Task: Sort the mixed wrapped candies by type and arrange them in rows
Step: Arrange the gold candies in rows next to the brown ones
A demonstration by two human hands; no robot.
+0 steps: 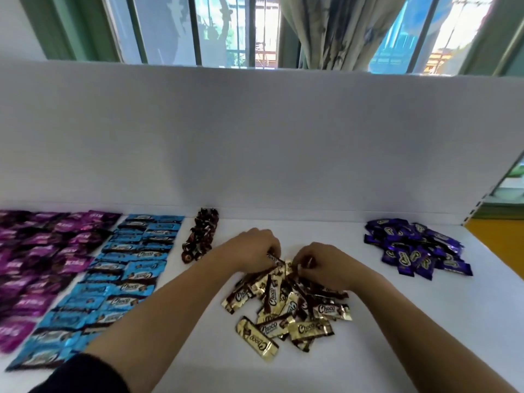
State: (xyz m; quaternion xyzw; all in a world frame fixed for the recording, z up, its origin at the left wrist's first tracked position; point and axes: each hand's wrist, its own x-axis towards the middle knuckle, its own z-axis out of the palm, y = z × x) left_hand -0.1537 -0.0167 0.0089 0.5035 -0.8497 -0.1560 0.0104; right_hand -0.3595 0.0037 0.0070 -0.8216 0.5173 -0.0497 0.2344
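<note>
A loose pile of gold-wrapped candies (286, 310) lies in the middle of the white table (397, 321). Both hands rest on its far edge. My left hand (252, 248) pinches a gold-and-brown candy at its fingertips. My right hand (320, 262) grips another small candy from the pile. Magenta candies (42, 265) lie in rows at the far left. Blue candies (113, 279) lie in rows beside them. A short column of dark brown twist-wrapped candies (201, 236) stands left of my left hand. A heap of dark purple candies (416, 248) sits at the right.
A white upright board (255, 137) closes the back of the table. Behind it are a window and a curtain (340, 29). The table's right edge (493, 251) borders a yellow surface.
</note>
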